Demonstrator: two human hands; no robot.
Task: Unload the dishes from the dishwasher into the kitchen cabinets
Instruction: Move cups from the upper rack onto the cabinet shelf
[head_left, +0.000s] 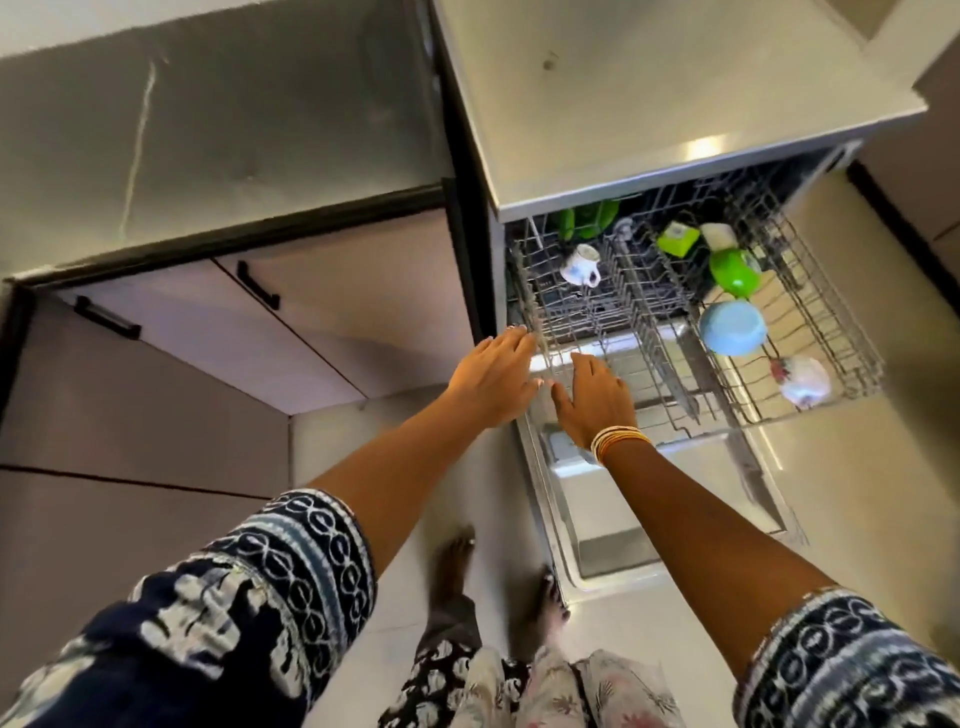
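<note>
The dishwasher's wire rack (670, 332) is pulled out over the lowered door (649, 499). In it lie a white patterned mug (581, 265), a lime square cup (678, 238), a green bowl (735, 273), a light blue bowl (732, 328), a white floral cup (802, 380) and green dishes (587, 217) at the back. My left hand (493, 379) rests flat at the rack's front left corner, fingers apart. Beside it, my right hand (595, 400), with bangles at the wrist, lies spread over the rack's front edge. Neither holds a dish.
A pale countertop (649, 88) covers the dishwasher. Left of it are lower cabinet doors with black handles (257, 285) under a grey counter (208, 130). My bare feet (457, 566) stand on the light floor beside the open door.
</note>
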